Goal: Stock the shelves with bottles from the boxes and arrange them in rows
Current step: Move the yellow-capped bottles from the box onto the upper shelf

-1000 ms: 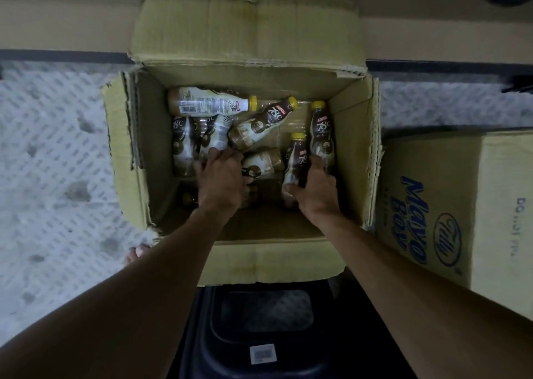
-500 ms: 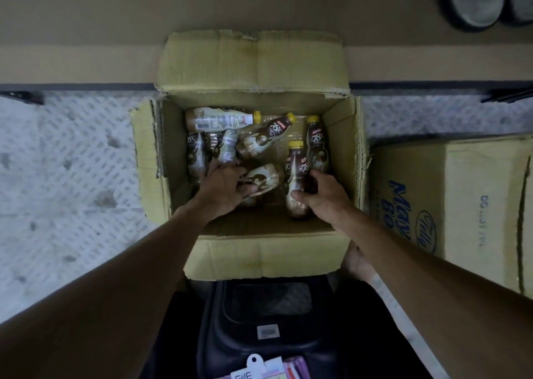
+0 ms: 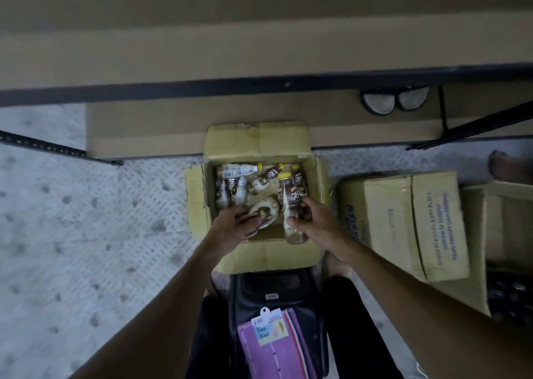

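Over on the left there's only patterned floor, so all the action sits in the middle. The left hand is down in the open box, fingers curled round the near end of a pale-labelled bottle lying on its side. Behind it, against the far wall of the box, loose bottles lie jumbled, some flat and some leaning, none in a row.

Moving right, the right hand has fingers and thumb wrapped round a brown bottle with a yellow cap. It is held roughly upright, with its base showing over the near wall of the box, so it looks lifted clear of the others.

I'd call this the picking step: one bottle in each hand, both at the box, none on the shelf. The shelf runs just behind the box, below a dark rail.

Next, both bottles need to rise over the box rim without snagging a flap. The lying one has to be turned upright on the way, and then both set down side by side to start a row.

At far right a closed box waits, just beside the open one.
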